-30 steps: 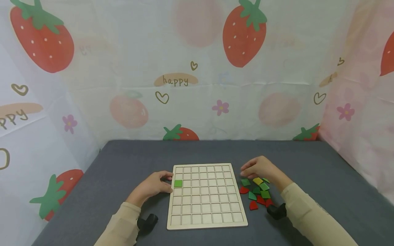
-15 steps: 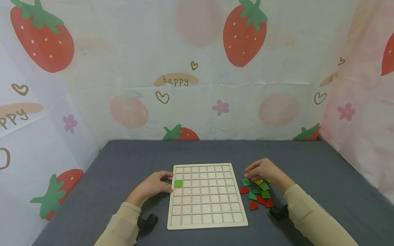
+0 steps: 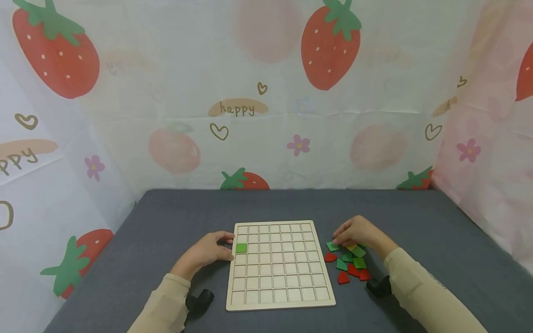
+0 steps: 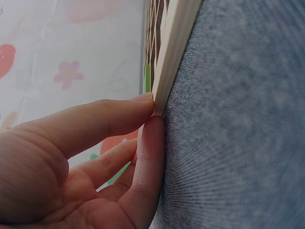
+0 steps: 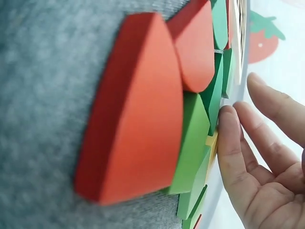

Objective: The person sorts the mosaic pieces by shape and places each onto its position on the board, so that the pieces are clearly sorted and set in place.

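A pale wooden grid board (image 3: pixel 280 309) lies on the dark cloth, with one light green square tile (image 3: pixel 241 248) in a cell at its left side. My left hand (image 3: pixel 209 252) rests at the board's left edge, thumb and fingers touching the rim (image 4: pixel 174 52). Over the far part of a tile pile right of the board is my right hand (image 3: pixel 357 230). Its thumb and fingertips stand apart in the right wrist view, nothing visible between them. One fingertip is at a yellow tile (image 5: pixel 213 143); whether it touches is unclear. The hand partly hides this tile in the head view.
Loose green tiles (image 3: pixel 359 263) and red tiles (image 3: pixel 343 278) with a rounded side overlap beside the board's right edge. A strawberry-print curtain (image 3: pixel 266 152) stands behind the table (image 3: pixel 187 203). Black wrist devices (image 3: pixel 201 303) hang below both sleeves.
My right hand has shifted a little right and lower over the pile, covering more of the yellow tile. The left hand and the board have stayed put.
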A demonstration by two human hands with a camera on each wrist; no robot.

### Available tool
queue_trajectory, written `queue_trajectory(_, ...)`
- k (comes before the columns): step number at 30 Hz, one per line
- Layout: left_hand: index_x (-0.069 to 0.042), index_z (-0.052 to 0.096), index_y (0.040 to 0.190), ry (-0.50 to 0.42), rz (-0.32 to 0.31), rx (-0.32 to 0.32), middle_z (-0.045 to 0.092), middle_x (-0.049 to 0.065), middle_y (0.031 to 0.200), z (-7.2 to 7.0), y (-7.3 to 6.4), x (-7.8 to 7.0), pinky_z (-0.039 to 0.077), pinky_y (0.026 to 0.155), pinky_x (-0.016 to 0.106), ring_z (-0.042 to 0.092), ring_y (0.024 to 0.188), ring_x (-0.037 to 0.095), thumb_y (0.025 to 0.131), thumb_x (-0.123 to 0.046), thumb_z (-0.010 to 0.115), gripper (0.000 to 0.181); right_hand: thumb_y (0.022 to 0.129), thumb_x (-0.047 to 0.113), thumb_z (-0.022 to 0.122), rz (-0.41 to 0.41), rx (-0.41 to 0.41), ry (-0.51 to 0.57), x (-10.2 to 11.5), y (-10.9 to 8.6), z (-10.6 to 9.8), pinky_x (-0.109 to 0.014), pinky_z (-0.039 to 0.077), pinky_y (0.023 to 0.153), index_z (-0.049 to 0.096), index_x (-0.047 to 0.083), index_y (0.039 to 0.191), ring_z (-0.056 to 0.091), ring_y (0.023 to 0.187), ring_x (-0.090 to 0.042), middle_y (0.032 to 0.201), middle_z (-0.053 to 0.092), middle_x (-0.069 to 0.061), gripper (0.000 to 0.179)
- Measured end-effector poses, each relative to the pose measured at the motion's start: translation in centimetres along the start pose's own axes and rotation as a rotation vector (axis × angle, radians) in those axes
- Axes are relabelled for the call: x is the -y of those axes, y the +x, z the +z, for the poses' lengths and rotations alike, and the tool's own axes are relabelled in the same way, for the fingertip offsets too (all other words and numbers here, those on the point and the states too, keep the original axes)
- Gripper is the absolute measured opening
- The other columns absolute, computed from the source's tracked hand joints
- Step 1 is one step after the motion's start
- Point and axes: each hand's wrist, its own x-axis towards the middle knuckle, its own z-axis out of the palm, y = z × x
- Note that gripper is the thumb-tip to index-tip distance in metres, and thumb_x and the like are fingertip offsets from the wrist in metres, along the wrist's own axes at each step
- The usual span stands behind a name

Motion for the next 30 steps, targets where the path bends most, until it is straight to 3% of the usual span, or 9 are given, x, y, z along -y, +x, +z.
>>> queue_trajectory(10,0.005,0.052,0.139,0.010,-0.001,-0.021,0.057,0.018,0.127,0.02,0.17,0.27,0.052,0.086,0.037,0.067,0.102,0.022,0.080,0.003,0.076,0.064,0.081,0.012,0.081,-0.003,0.018,-0.125,-0.22,0.31,0.09,-0.039,0.057,0.080,0.077,0.000,0.104,0.070,0.080,-0.016,0.102,0.074,-0.012,0.027)
queue_trajectory(16,0.006,0.050,0.140,0.005,0.002,-0.004,0.056,0.019,0.128,-0.03,0.11,0.24,0.052,0.086,0.036,0.067,0.101,0.022,0.080,0.002,0.075,0.065,0.079,0.010,0.082,-0.007,-0.015,-0.163,-0.25,0.65,0.51,-0.039,0.058,0.078,0.078,0.000,0.100,0.071,0.078,-0.017,0.095,0.075,-0.011,0.023)
queue_trajectory(24,0.006,0.050,0.140,0.002,0.002,-0.009,0.056,0.019,0.128,0.01,0.12,0.25,0.053,0.086,0.037,0.067,0.102,0.024,0.080,0.003,0.075,0.064,0.076,0.007,0.084,0.023,-0.047,-0.169,-0.12,0.72,0.85,-0.038,0.058,0.074,0.077,0.001,0.092,0.069,0.073,-0.015,0.089,0.074,-0.009,0.018)
queue_trajectory(30,0.006,0.050,0.140,0.008,0.005,-0.008,0.056,0.019,0.127,0.02,0.08,0.15,0.053,0.086,0.037,0.068,0.103,0.025,0.080,0.002,0.076,0.065,0.076,0.004,0.083,0.036,-0.031,-0.103,0.01,0.51,0.74,-0.035,0.059,0.072,0.075,-0.001,0.090,0.069,0.070,-0.015,0.088,0.072,-0.010,0.017)
